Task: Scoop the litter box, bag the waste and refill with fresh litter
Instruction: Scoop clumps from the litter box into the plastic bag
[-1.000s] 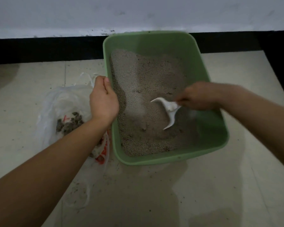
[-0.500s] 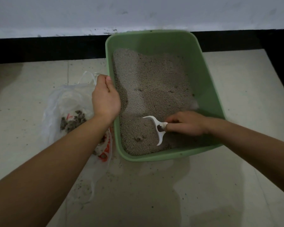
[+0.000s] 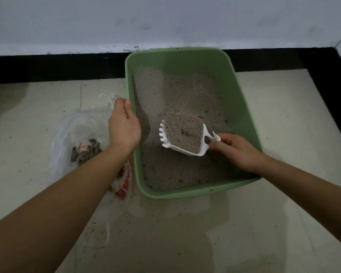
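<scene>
A green litter box (image 3: 246,123) stands on the floor against the wall, holding grey litter (image 3: 177,95). My right hand (image 3: 238,150) grips the handle of a white slotted scoop (image 3: 182,138), which is lifted level over the litter and heaped with grains and a dark clump. My left hand (image 3: 123,125) grips the box's left rim, thumb inside. Left of the box lies a clear plastic bag (image 3: 77,131) with red print, holding several dark waste clumps (image 3: 85,152).
A white wall with a black skirting strip (image 3: 47,67) runs behind the box and down the right side. Pale floor tiles (image 3: 185,233) carry scattered litter grains in front of the box and around the bag.
The scoop went from digging edge-down in the near litter to lifted and level, now full of litter. My right hand moved slightly right and back. My left hand stayed on the rim.
</scene>
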### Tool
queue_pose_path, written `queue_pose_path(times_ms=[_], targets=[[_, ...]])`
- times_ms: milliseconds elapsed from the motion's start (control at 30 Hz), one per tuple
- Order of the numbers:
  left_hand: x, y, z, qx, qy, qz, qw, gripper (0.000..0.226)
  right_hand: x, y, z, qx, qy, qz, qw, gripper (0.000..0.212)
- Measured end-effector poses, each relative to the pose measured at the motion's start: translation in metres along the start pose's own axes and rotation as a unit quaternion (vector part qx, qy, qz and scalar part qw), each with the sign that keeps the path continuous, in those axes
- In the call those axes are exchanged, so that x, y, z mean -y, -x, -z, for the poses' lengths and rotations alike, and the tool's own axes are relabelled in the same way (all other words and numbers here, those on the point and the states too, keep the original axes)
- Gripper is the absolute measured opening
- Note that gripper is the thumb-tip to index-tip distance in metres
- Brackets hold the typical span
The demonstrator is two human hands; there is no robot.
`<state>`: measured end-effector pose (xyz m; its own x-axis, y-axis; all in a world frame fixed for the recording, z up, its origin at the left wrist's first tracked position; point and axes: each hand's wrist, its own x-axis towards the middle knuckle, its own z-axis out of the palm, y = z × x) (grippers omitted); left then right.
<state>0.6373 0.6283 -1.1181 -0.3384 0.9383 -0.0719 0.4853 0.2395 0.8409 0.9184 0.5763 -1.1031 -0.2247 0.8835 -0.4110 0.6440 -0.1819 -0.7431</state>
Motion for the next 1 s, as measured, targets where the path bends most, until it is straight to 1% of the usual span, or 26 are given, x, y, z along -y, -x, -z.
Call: queue_pose_path(times_ms=[100,200,300,433,500,600,700,800,933,1000], targets=[[0.000,0.000,0.000,-0.001,-0.007,0.002,1.000,0.026,0.004,0.002,0.000,-0.032,0.026,0.011,0.999,0.055],[0.000,-0.002,0.000,-0.005,-0.009,0.000,1.000,0.025,0.008,0.003,0.002,-0.039,0.082,0.017,0.996,0.043],[0.001,-0.002,0.000,-0.006,-0.009,-0.004,1.000,0.025,0.009,0.005,0.005,-0.082,0.128,0.015,0.988,0.040],[0.002,-0.002,-0.001,-0.009,-0.006,0.001,1.000,0.026,0.011,0.007,0.006,-0.078,0.150,0.013,0.986,0.037],[0.002,-0.003,-0.001,-0.012,-0.004,0.002,1.000,0.026,0.012,0.006,0.008,-0.099,0.134,0.017,0.986,0.038],[0.004,-0.003,-0.001,-0.011,-0.002,0.002,1.000,0.028,0.015,0.009,0.008,-0.082,0.160,0.008,0.984,0.037],[0.004,-0.004,-0.001,-0.009,0.000,0.000,1.000,0.029,0.016,0.013,0.004,-0.099,0.137,-0.003,0.986,0.047],[0.004,-0.004,-0.001,-0.009,-0.002,0.001,1.000,0.031,0.017,0.016,0.005,-0.091,0.178,-0.011,0.980,0.047],[0.003,-0.003,0.000,-0.007,0.005,0.003,1.000,0.030,0.020,0.018,0.006,-0.108,0.200,-0.016,0.974,0.045],[0.003,-0.003,-0.001,-0.007,0.004,0.004,1.000,0.028,0.020,0.019,0.006,-0.097,0.221,-0.022,0.970,0.050]])
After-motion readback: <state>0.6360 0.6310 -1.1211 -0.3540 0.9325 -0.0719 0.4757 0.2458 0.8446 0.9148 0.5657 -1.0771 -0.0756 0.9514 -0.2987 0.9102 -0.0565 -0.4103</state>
